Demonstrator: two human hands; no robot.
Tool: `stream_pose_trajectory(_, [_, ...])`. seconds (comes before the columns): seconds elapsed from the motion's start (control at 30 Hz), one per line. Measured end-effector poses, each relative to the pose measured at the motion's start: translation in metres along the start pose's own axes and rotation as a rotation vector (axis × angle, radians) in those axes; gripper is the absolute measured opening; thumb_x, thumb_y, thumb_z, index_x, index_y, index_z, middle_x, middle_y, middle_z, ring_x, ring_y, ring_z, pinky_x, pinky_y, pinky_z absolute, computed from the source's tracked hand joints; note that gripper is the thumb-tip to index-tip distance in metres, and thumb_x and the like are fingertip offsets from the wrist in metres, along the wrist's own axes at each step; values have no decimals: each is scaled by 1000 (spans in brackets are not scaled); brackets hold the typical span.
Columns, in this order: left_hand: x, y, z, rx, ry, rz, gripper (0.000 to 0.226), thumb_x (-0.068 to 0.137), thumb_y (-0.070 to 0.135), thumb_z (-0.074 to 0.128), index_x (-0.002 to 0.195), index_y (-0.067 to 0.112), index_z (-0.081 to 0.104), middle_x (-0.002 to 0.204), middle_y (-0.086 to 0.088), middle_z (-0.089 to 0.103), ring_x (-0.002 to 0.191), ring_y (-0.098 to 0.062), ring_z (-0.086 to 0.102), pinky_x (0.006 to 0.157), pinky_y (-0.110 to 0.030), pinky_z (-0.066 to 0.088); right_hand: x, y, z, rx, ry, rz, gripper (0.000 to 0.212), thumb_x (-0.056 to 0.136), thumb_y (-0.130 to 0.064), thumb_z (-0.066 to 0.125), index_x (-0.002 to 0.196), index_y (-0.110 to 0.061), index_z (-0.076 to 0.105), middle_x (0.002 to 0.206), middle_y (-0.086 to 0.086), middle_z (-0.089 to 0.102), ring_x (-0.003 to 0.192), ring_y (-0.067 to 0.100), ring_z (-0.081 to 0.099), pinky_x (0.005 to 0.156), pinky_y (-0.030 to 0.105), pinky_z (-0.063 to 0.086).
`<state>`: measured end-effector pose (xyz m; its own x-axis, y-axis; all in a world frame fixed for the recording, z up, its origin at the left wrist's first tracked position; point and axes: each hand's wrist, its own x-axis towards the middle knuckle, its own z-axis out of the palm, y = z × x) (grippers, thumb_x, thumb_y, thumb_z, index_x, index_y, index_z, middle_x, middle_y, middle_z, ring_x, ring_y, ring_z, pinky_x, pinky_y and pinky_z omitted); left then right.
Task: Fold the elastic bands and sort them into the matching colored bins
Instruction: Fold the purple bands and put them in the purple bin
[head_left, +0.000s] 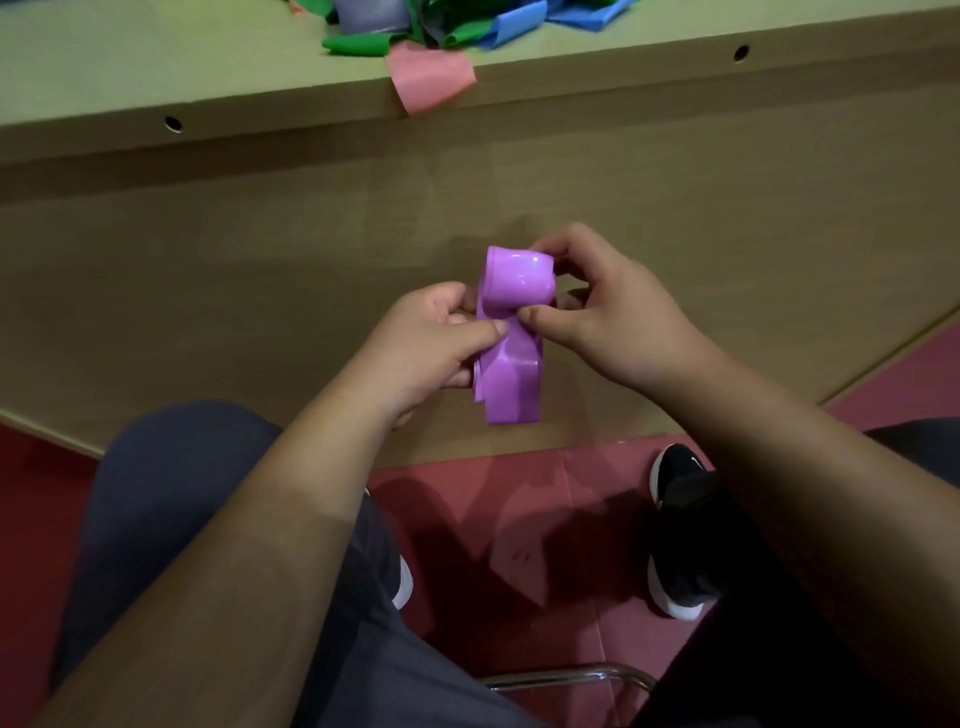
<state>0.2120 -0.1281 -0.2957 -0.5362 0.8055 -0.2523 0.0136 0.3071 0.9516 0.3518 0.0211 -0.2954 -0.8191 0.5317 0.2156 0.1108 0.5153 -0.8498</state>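
Observation:
A purple elastic band (511, 358) hangs folded between both hands, below the table's front edge and above my lap. My left hand (426, 348) pinches its left side with thumb on top and fingers curled behind. My right hand (608, 317) pinches the band's upper looped part, thumb pressed on the middle and fingers curled round the top. A pile of loose bands lies at the table's far edge: a pink band (431, 75) hanging over the edge, green bands (358, 44), blue bands (519, 23) and a grey band (371, 13). No bins are visible.
The wooden table (156, 78) has a tall front panel (260, 260) directly ahead. Below are my knees in dark trousers, black shoes (680, 540) on a red floor, and a metal chair bar (566, 678).

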Motion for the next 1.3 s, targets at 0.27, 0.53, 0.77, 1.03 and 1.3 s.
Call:
stream_pose_trajectory(0.27, [-1,1,-7,-133,-35,-5,19,93,-3,70,96,16,67,91,-11,70,79,-17,64,76,-31,55,-4,-4,4,-33,19,-54,37,86,-7,75,115,-20,56,111,-6,72,77,15,71,75,35,58])
stream_pose_trajectory(0.53, [-4,2,-7,-163,-65,-16,17,96,4,69,107,17,68,100,-8,75,88,-17,65,86,-30,52,-4,0,8,-83,54,-114,32,86,-5,73,108,-21,56,118,-5,73,104,13,71,89,43,56])
stream_pose_trajectory(0.77, [-11,3,-4,-37,-150,10,30,103,5,63,132,15,63,122,-4,78,100,-11,74,86,-28,60,-1,3,13,-259,83,-187,29,78,-3,66,105,-10,57,104,6,65,92,29,63,81,51,53])
stream_pose_trajectory(1.03, [-6,-1,-8,-26,-51,-55,40,106,37,60,128,4,69,110,-18,79,98,-17,74,108,-48,55,-2,2,24,-297,-39,-202,23,82,-3,68,102,-9,57,102,4,57,89,22,54,82,45,47])
stream_pose_trajectory(1.3, [3,-1,-13,-138,-102,10,35,106,9,60,139,18,63,122,0,76,106,-8,69,91,-22,53,5,1,0,197,-34,74,17,87,-15,75,103,-21,75,121,2,74,109,20,72,108,45,53])
